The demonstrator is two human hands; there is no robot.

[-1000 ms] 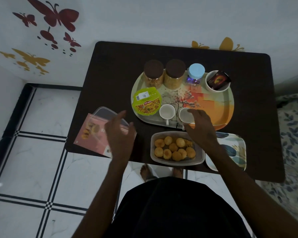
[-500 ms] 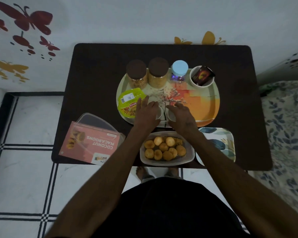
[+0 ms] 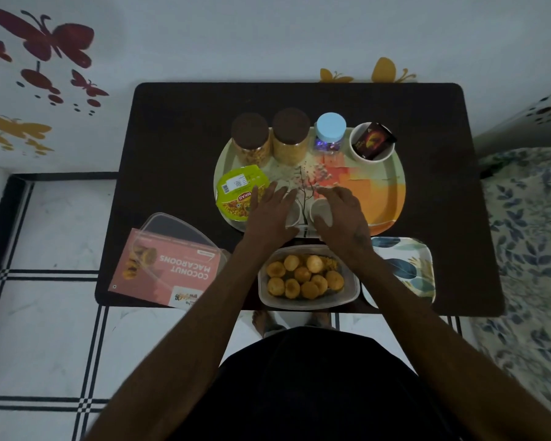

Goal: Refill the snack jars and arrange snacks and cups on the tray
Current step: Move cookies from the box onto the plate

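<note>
On the dark table, a round patterned tray (image 3: 392, 173) carries two brown-lidded snack jars (image 3: 250, 138) (image 3: 290, 132), a blue-lidded jar (image 3: 330, 128), a white bowl (image 3: 372, 141) with a dark packet, and a green snack tub (image 3: 236, 195). Two white cups stand side by side at the tray's front. My left hand (image 3: 269, 214) lies over the left cup (image 3: 293, 213) with its fingers stretched out. My right hand (image 3: 344, 218) is curled over the right cup (image 3: 320, 213). Both cups are mostly hidden.
A clear container of round macaroons (image 3: 309, 276) sits open at the table's front edge. Its lid and a pink "Coconut Macaroons" sleeve (image 3: 169, 265) lie front left. A small leaf-patterned plate (image 3: 401, 268) is front right. A wall stands behind, a bed to the right.
My left hand swung from over the pink sleeve to the left cup. My right hand stayed at the right cup and settled over it. The camera shifted so the table sits more centred.
</note>
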